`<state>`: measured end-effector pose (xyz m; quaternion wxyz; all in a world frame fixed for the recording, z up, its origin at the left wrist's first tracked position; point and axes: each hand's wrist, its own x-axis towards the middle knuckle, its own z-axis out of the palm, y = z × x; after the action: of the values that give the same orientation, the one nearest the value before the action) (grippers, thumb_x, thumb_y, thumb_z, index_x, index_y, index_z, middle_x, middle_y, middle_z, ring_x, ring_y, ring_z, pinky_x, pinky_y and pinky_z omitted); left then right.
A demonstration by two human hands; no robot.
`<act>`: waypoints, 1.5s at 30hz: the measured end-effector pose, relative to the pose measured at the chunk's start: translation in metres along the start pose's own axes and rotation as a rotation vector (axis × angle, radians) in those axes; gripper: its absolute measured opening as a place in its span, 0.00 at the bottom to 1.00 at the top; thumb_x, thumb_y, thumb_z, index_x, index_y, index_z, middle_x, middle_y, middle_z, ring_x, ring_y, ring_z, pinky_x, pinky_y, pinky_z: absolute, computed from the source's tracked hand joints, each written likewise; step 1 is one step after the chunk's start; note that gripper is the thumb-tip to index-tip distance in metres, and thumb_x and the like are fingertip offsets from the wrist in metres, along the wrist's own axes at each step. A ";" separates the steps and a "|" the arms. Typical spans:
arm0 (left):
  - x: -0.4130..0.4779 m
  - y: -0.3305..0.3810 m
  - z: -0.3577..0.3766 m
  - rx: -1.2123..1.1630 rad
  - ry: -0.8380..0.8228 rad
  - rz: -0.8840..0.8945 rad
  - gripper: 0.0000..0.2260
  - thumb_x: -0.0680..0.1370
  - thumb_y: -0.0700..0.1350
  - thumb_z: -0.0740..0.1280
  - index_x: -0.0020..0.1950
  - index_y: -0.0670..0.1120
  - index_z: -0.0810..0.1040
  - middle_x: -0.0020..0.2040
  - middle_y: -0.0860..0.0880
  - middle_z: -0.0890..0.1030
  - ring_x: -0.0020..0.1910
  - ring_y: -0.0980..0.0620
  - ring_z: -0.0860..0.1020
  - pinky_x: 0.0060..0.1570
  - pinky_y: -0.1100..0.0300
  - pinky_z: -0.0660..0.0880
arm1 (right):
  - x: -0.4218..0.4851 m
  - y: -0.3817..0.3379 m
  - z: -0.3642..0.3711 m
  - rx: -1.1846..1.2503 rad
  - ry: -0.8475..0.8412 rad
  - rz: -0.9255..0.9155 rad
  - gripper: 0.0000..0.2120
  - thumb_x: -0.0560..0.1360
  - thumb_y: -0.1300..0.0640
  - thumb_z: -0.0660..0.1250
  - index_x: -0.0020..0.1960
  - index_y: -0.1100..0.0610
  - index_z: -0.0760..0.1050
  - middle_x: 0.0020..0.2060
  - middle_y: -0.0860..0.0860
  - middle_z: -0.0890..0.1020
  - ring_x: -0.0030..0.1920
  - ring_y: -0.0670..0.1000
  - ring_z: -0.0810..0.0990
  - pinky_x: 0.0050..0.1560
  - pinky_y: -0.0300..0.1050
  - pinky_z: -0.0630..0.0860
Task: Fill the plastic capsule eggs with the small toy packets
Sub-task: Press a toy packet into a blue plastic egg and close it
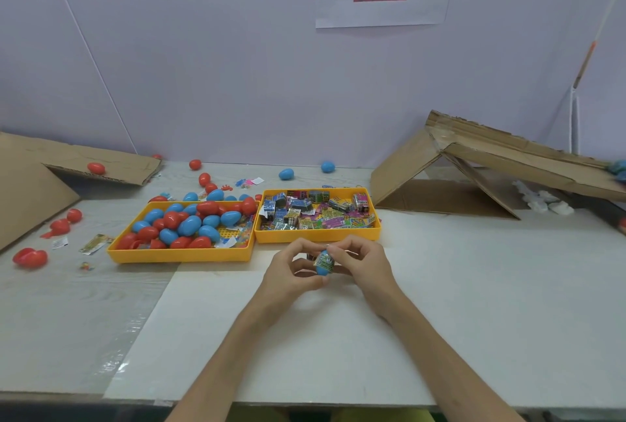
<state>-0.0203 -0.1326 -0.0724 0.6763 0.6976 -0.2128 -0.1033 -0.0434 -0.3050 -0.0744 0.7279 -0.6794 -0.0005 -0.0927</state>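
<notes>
Both hands meet over the white sheet just in front of the trays. My left hand (294, 269) and my right hand (364, 264) together hold a blue capsule egg (324, 268), with a shiny toy packet (324, 260) sticking out between its halves. Fingers of both hands curl round the egg. Behind them, the left yellow tray (176, 254) holds several red and blue eggs. The right yellow tray (316, 234) is filled with several colourful toy packets.
Loose red eggs (29, 257) and blue eggs (286, 173) lie scattered at the left and back of the table. A cardboard ramp (515, 157) rises at the right; a cardboard flap (34, 181) stands at the left. Stray packets (95, 244) lie left of the trays.
</notes>
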 end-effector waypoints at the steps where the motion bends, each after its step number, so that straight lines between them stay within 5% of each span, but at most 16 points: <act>1: 0.000 0.000 0.000 0.002 0.005 0.001 0.18 0.67 0.35 0.78 0.53 0.51 0.82 0.52 0.51 0.84 0.48 0.49 0.84 0.46 0.59 0.80 | 0.000 0.000 0.001 -0.038 0.012 -0.018 0.06 0.78 0.60 0.71 0.45 0.62 0.81 0.42 0.56 0.86 0.46 0.55 0.86 0.45 0.46 0.83; 5: 0.002 -0.003 -0.002 0.019 0.060 0.004 0.19 0.70 0.33 0.77 0.57 0.49 0.80 0.53 0.52 0.84 0.49 0.49 0.83 0.48 0.54 0.82 | 0.001 0.000 0.001 -0.211 0.035 -0.162 0.06 0.76 0.63 0.72 0.46 0.53 0.84 0.43 0.47 0.86 0.46 0.49 0.85 0.46 0.44 0.82; 13: 0.003 -0.006 -0.005 0.018 0.134 0.001 0.19 0.71 0.31 0.76 0.58 0.47 0.79 0.54 0.53 0.84 0.52 0.50 0.83 0.51 0.57 0.81 | -0.002 0.000 0.000 -0.302 0.033 -0.270 0.07 0.72 0.65 0.76 0.45 0.54 0.86 0.42 0.45 0.86 0.45 0.49 0.86 0.48 0.45 0.83; 24: 0.004 -0.008 -0.005 0.019 0.116 0.020 0.19 0.71 0.30 0.75 0.57 0.48 0.81 0.54 0.50 0.84 0.54 0.47 0.82 0.53 0.50 0.82 | -0.004 -0.004 0.002 -0.390 0.018 -0.242 0.09 0.71 0.63 0.77 0.41 0.50 0.82 0.41 0.46 0.85 0.38 0.48 0.84 0.39 0.39 0.79; 31: 0.002 -0.006 -0.005 0.008 0.089 0.034 0.21 0.71 0.27 0.71 0.57 0.49 0.82 0.53 0.50 0.85 0.52 0.49 0.82 0.49 0.56 0.80 | -0.005 -0.006 0.003 -0.419 -0.054 -0.188 0.09 0.75 0.64 0.72 0.41 0.51 0.78 0.36 0.44 0.83 0.34 0.47 0.83 0.35 0.37 0.76; 38: 0.001 -0.001 -0.003 -0.132 0.072 -0.011 0.16 0.72 0.42 0.70 0.60 0.48 0.84 0.57 0.45 0.84 0.53 0.50 0.79 0.50 0.59 0.77 | -0.004 -0.002 0.004 -0.445 -0.028 -0.175 0.09 0.75 0.64 0.70 0.40 0.52 0.76 0.31 0.42 0.79 0.31 0.44 0.79 0.34 0.35 0.73; 45: 0.000 0.001 -0.002 -0.130 0.054 -0.029 0.15 0.75 0.46 0.70 0.61 0.48 0.84 0.55 0.46 0.85 0.54 0.51 0.80 0.51 0.58 0.76 | -0.003 -0.004 0.007 -0.486 -0.033 -0.246 0.10 0.74 0.67 0.67 0.39 0.55 0.73 0.43 0.52 0.77 0.43 0.47 0.76 0.40 0.40 0.76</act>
<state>-0.0199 -0.1309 -0.0717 0.7241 0.6578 -0.1772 -0.1077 -0.0462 -0.2978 -0.0703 0.5267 -0.8304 -0.0728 -0.1667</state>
